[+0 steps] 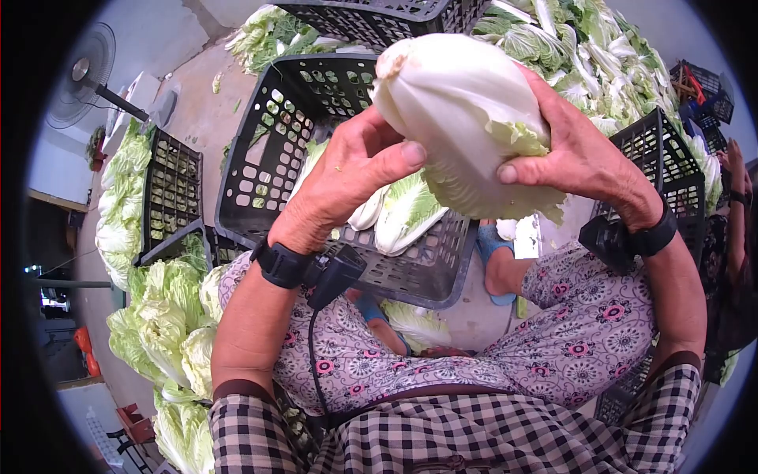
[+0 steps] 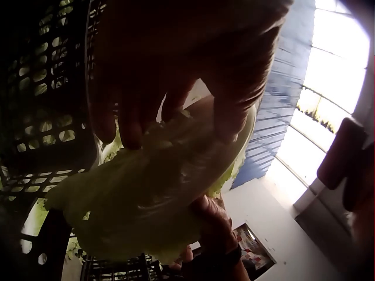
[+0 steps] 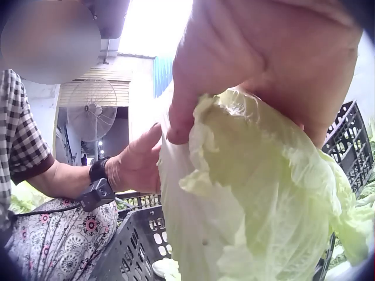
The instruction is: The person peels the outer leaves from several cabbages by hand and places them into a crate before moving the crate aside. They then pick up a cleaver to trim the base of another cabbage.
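Both hands hold up a pale napa cabbage (image 1: 474, 118) above a black plastic crate (image 1: 260, 150), its cut stem end toward the upper left. My left hand (image 1: 347, 170) grips it near the stem end, thumb on the near side and the other fingers partly hidden behind. At the leafy end, my right hand (image 1: 572, 150) has its thumb on the near face and its fingers wrapped behind. In the right wrist view a ragged outer leaf (image 3: 263, 187) hangs below that hand. More cabbage heads (image 1: 407, 213) lie inside the crate.
Beyond the crate stands another black crate (image 1: 379, 20), with a large heap of cabbages (image 1: 584, 59) at the back right. Cabbages (image 1: 162, 308) are piled at the left beside a crate (image 1: 172, 178). A fan (image 1: 80, 71) stands at the far left. One cabbage (image 1: 414, 324) lies between the feet.
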Available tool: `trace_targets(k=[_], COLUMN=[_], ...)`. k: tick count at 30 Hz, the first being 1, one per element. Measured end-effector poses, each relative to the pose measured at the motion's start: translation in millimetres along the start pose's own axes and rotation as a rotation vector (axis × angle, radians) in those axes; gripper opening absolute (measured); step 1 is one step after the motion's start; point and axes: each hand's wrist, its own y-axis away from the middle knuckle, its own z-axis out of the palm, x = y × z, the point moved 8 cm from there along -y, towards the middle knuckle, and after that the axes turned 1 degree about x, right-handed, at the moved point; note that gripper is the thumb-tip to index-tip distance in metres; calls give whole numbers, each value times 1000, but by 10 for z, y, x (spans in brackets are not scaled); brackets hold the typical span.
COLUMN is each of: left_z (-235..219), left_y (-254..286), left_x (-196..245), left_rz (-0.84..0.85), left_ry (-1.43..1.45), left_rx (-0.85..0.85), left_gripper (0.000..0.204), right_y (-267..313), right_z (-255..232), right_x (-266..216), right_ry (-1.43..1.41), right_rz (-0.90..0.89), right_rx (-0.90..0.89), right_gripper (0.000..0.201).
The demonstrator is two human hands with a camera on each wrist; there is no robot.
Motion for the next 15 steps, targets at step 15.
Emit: trace_targets(k=[15], left_z=[-44], left_y=[-74], left_x=[-53], left_rz=[-14], left_ry=[119], left_rx=[-38], left_gripper=[89], right_y=[-59], right_z=[-192], right_x=[14], right_ry=[-77], right_rz=[111], right_rx=[148], right_gripper=[70])
